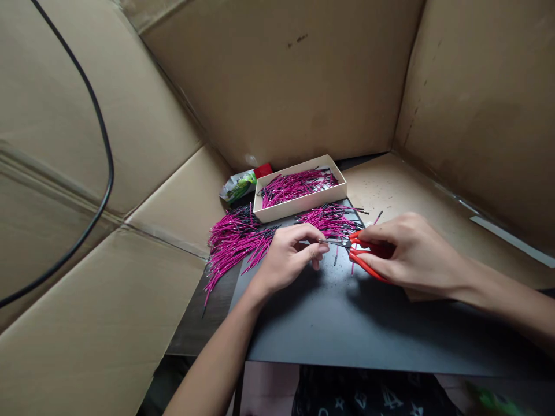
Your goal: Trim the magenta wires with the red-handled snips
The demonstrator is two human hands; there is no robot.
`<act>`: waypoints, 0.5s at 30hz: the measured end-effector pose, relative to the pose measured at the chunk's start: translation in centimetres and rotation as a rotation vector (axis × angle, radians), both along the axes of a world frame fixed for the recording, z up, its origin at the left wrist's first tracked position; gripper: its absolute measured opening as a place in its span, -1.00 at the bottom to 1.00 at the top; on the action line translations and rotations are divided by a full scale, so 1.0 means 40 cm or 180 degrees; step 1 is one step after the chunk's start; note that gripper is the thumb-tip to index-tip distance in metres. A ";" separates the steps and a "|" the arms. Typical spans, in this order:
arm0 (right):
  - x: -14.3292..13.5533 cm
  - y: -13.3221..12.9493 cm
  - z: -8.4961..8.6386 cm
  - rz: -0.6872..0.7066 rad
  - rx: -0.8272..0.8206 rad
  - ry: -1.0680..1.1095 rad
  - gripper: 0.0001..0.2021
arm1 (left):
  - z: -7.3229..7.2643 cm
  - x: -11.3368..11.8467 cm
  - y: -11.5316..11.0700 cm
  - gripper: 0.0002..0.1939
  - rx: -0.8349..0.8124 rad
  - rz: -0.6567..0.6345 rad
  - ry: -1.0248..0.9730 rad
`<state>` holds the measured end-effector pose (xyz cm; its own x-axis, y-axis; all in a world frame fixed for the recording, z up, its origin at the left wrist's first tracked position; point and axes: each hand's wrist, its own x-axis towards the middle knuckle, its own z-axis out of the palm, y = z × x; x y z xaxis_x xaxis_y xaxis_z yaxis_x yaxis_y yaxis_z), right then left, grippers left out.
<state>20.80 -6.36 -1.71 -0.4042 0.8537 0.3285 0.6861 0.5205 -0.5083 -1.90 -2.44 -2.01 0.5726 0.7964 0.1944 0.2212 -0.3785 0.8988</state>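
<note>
My right hand [414, 254] is wrapped round the red handles of small scissors [373, 263], whose blades point left. My left hand [297, 251] is closed in a pinch at the blade tips; whatever lies between its fingertips is too small to make out. Just beyond my hands a pile of thin magenta wires with black ends [327, 219] lies on the grey board. More magenta wires [236, 242] are heaped to the left of my left hand. Behind these, a cream open box [299, 209] holds many wires of the same sort.
Cardboard panels [277, 86] stand round the back and sides. A green and red packet [243, 184] lies beside the box. The grey board [303, 335] carries dark specks and a few loose wires. A black cable [102, 121] hangs at left.
</note>
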 end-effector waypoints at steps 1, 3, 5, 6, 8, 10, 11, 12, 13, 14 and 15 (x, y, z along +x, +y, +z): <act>0.000 0.000 0.000 0.0013 -0.0036 -0.0010 -0.79 | 0.001 0.001 -0.001 -0.89 -0.0001 0.0018 0.0016; -0.001 -0.001 0.001 0.0056 -0.0071 -0.0022 -0.79 | 0.002 0.001 0.000 -0.88 -0.0011 0.0047 0.0045; -0.003 -0.001 0.001 0.0073 -0.0060 -0.0024 -0.80 | 0.003 0.000 0.001 -0.87 -0.0027 0.0046 0.0062; -0.004 -0.001 0.001 0.0056 -0.0040 -0.0012 -0.80 | 0.002 0.000 0.001 -0.87 -0.0035 0.0042 0.0064; -0.005 -0.001 0.001 0.0018 -0.0037 0.0002 -0.81 | 0.001 0.000 0.001 -0.86 -0.0057 0.0043 0.0056; -0.006 -0.001 0.001 0.0034 -0.0059 -0.0008 -0.80 | 0.000 0.002 -0.001 -0.86 -0.0063 0.0047 0.0047; -0.005 -0.002 0.002 0.0040 -0.0062 -0.0018 -0.79 | 0.000 0.003 -0.001 -0.86 -0.0054 0.0037 0.0062; -0.004 -0.002 0.002 0.0034 -0.0050 -0.0023 -0.79 | 0.001 0.003 -0.002 -0.86 -0.0023 0.0014 0.0102; -0.002 -0.002 0.003 0.0009 -0.0023 -0.0021 -0.79 | 0.001 0.002 -0.001 -0.86 0.0057 0.0007 0.0178; -0.001 -0.002 0.004 -0.0031 0.0010 -0.0013 -0.79 | 0.002 -0.001 0.001 -0.86 0.0221 0.0032 0.0304; 0.001 -0.001 0.004 -0.0080 0.0042 0.0000 -0.79 | 0.003 -0.007 0.005 -0.85 0.0475 0.0106 0.0478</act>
<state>20.84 -6.42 -1.54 -0.3826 0.8591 0.3398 0.6990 0.5097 -0.5015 -2.17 -2.24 -1.88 0.5780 0.7841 0.2261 0.3631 -0.4952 0.7892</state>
